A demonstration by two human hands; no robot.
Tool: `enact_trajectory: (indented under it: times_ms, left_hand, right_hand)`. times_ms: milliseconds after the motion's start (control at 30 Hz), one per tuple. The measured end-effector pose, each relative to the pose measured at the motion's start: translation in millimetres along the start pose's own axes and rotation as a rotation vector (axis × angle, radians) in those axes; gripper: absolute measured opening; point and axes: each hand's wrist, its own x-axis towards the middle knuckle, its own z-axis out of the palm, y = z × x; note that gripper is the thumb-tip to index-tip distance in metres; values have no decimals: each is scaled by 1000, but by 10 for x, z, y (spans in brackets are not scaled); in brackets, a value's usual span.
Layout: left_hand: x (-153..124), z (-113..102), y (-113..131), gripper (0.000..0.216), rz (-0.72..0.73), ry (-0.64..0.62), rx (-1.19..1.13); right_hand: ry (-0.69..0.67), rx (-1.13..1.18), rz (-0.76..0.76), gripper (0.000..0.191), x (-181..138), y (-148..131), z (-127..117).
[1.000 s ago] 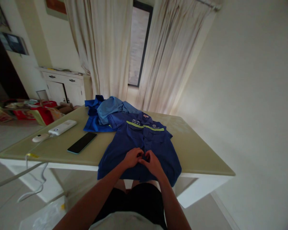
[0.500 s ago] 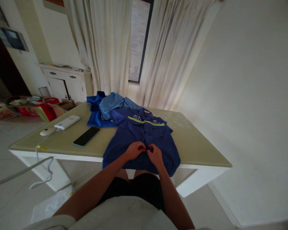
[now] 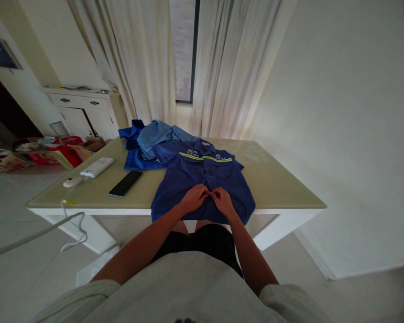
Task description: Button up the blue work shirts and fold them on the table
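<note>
A dark blue short-sleeved work shirt (image 3: 188, 172) lies front up on the table, its collar away from me and its hem hanging over the near edge. Yellow reflective stripes and white print cross its chest. My left hand (image 3: 195, 197) pinches the front opening of the shirt at mid-length. Close beside it, my right hand (image 3: 221, 200) pinches the same opening, fingertips almost touching the left ones. Whatever small part sits between the fingertips, such as a button, is hidden.
Behind the shirt's left sleeve lie a light blue garment (image 3: 156, 137) and a brighter blue garment (image 3: 138, 159). A black phone (image 3: 125, 183) and a white device (image 3: 97, 167) with a cable (image 3: 37, 235) are on the table (image 3: 279, 184), left. A wall (image 3: 350, 134) stands right.
The camera view has shifted, so the table sits higher in the picture. Both hands stay at the shirt's front opening, with their fingertips drawn a little closer together.
</note>
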Motion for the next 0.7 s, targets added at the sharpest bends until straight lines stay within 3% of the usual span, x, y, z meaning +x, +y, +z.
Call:
enact_trajectory:
  times_ms: [300, 567, 700]
  left_hand:
    - [-40, -6, 70, 17, 57, -3, 72]
    - [-34, 32, 36, 18, 34, -9, 143]
    - [-27, 21, 27, 21, 62, -16, 83]
  right_hand:
    - [27, 58, 116, 15, -40, -10, 46]
    - [53, 26, 68, 12, -62, -68, 46]
    - [48, 74, 58, 19, -77, -73, 50]
